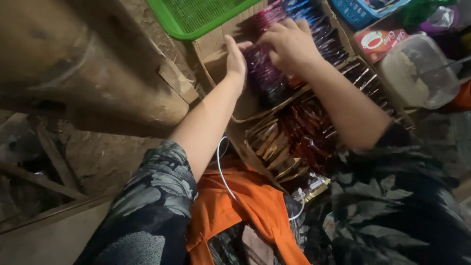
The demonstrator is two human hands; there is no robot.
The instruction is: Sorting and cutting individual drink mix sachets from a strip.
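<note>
Purple sachets (265,78): a dense row of small glossy packets, standing on edge in an open cardboard box (212,49) at the far centre of the head view.

Left hand (236,61): flat and open, fingers together, edge pressed against the left end of the purple row, just inside the box's left wall. It holds nothing.

Right hand (290,45): laid palm down on top of the row, fingers curled over the packets' upper edges. Whether any packet is pinched between the fingers cannot be told.

Blue sachets (314,22): a second group in the same box, far and right of the right hand, touching the purple ones.

Red and gold sachets (294,135): packed in a nearer cardboard compartment, below both forearms.

Green mesh tray (194,17): far left of the box, its corner overlapping the box rim.

Blue plastic basket (360,10): far right, partly cut off by the frame edge.

Red packet (378,41): lies near the basket, just right of the box.

Clear plastic tub (419,71): right side, with pale contents inside.

Orange cloth (250,211): near centre, between the person's dark leaf-patterned sleeves.

White cable (222,167): loops across the orange cloth.

Wooden planks (98,64): fill the left side.
</note>
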